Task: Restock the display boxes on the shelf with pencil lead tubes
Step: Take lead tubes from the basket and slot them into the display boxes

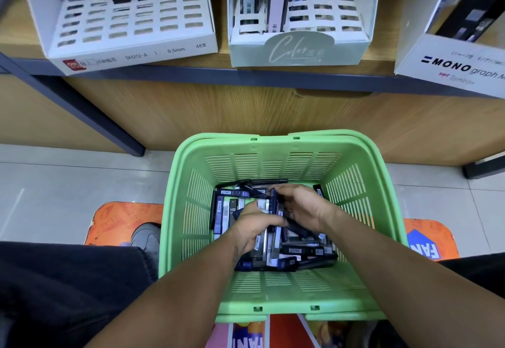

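In the lower middle of the frame we have a green basket point(191, 197) on the floor, and both our arms reach down into it. The bottom of the basket is full of pencil lead tubes point(300, 252), dark and thin, lying every which way in a heap. Our left hand point(252, 228) is curled down on the pile, with its fingers bent around some of the tubes. Our right hand point(303, 207) is just beside it, and its fingers pinch one dark blue tube point(273, 201) that stands up on its end. The two hands are almost touching. At the top of the frame we see the wooden shelf point(224, 55) with three display boxes in a row. The white box point(128, 52) in the upper left has many small slots, and only a few dark packs stand in its back corner. The pale green box point(297, 49) in the upper middle holds some tall packs standing up. The box marked MONO point(448, 66) is in the upper right and runs off the edge. A grey shoe point(146, 235) rests on an orange mat point(120, 219) at the left of the basket.
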The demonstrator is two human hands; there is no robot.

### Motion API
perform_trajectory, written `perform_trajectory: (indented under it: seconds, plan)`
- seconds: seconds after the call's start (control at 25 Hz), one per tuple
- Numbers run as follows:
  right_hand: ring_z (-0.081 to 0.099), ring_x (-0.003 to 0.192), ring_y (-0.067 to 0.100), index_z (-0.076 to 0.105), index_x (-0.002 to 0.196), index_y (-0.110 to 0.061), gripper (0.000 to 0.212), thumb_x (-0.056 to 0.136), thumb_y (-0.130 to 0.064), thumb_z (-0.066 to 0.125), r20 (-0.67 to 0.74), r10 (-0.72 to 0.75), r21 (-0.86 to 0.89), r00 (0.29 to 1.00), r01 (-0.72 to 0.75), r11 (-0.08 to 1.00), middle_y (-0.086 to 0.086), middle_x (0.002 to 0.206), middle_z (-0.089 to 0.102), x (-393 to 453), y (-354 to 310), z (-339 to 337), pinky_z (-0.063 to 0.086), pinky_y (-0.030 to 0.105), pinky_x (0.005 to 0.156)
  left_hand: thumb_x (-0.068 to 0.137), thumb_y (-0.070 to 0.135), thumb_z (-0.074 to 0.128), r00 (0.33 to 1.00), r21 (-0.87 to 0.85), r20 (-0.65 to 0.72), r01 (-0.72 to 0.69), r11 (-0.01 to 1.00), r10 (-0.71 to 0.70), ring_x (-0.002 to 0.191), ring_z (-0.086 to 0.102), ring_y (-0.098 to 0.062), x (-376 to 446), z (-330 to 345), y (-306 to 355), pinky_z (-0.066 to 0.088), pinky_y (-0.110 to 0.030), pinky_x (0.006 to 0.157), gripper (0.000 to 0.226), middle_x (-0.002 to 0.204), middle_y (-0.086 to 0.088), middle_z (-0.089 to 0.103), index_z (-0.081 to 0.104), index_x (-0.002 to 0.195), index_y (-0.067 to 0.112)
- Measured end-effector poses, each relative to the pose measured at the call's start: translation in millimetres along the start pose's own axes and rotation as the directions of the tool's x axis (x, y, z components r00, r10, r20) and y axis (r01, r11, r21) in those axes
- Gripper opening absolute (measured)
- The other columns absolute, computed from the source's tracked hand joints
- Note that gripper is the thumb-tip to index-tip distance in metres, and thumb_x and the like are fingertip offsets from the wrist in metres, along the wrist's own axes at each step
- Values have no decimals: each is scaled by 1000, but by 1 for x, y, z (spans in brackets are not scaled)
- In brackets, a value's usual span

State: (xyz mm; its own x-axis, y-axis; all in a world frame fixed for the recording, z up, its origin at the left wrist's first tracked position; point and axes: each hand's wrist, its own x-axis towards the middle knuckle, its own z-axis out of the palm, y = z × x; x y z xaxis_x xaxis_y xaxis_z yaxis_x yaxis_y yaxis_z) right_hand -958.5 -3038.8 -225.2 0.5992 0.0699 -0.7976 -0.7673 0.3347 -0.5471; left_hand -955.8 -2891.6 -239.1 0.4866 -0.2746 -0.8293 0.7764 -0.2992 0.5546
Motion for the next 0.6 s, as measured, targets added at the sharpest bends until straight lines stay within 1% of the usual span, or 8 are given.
perform_trajectory:
  seconds: [0.04, 0.12, 0.16, 0.24, 0.32, 0.36, 0.48, 0.6]
  plan:
    - [66, 104, 24, 66, 121, -7, 24, 104, -13, 50, 10, -6, -21, 1000, 6, 1000, 13, 118, 71, -3, -5, -2, 53, 36, 83, 58, 19, 93, 1000, -1, 16, 4, 1000, -4, 131, 45, -21, -2, -3, 4, 35, -38, 112, 96, 140, 3, 49, 39, 137, 16]
    - [67, 105, 23, 66, 119, -8, 22, 104, -14, 51, 38, -16, -57, 999, 18, 998, 11, 114, 73, -13, -16, -5, 55, 38, 84, 43, 26, 100, 997, 38, 71, -6, 999, 3, 132, 48, -24, -8, -7, 16, 36, -45, 113, 116, 144, -3, 52, 40, 142, 19]
    - [67, 106, 24, 66, 119, -8, 22, 105, -15, 51, 55, -18, -89, 998, 23, 996, 10, 114, 73, -20, -22, -7, 56, 39, 87, 43, 25, 100, 995, 28, 97, -8, 1000, 6, 129, 51, -24, -11, -10, 21, 40, -44, 109, 112, 138, -5, 58, 44, 139, 19]
    - [68, 108, 25, 65, 123, -8, 24, 105, -14, 50, 62, -20, -166, 998, 30, 986, 10, 117, 73, -33, -36, -9, 58, 40, 87, 54, 17, 96, 996, 7, 86, -18, 1000, 18, 126, 52, -21, -25, -12, 36, 42, -39, 104, 92, 131, -5, 60, 48, 133, 14]
    - [70, 106, 25, 65, 125, -7, 25, 104, -11, 51, 75, -28, -208, 997, 43, 977, 11, 116, 74, -48, -50, -9, 59, 38, 83, 48, 21, 97, 994, 20, 100, -45, 999, 43, 131, 49, -26, -43, -13, 52, 37, -45, 110, 101, 135, -7, 59, 48, 137, 12]
    - [71, 104, 26, 65, 125, -7, 25, 104, -10, 52, 88, -32, -231, 996, 52, 972, 11, 115, 74, -54, -58, -9, 59, 37, 82, 48, 22, 98, 992, 29, 119, -55, 998, 51, 130, 52, -27, -48, -14, 58, 40, -46, 108, 101, 133, -9, 61, 49, 136, 12]
    - [71, 105, 28, 65, 123, -3, 26, 97, -1, 59, 109, -83, -325, 991, 115, 939, 15, 115, 74, -77, -83, -6, 58, 42, 94, 64, 7, 90, 985, 36, 148, -91, 995, 84, 109, 67, -26, -76, -15, 84, 55, -39, 84, 68, 117, -13, 70, 56, 123, 8]
    - [70, 92, 27, 65, 117, 4, 27, 90, 4, 68, 113, -165, -338, 980, 194, 921, 21, 107, 73, -107, -110, -4, 53, 42, 100, 53, 10, 93, 967, 67, 215, -156, 985, 139, 108, 70, -34, -105, -11, 112, 57, -47, 91, 79, 118, -21, 70, 61, 124, 0]
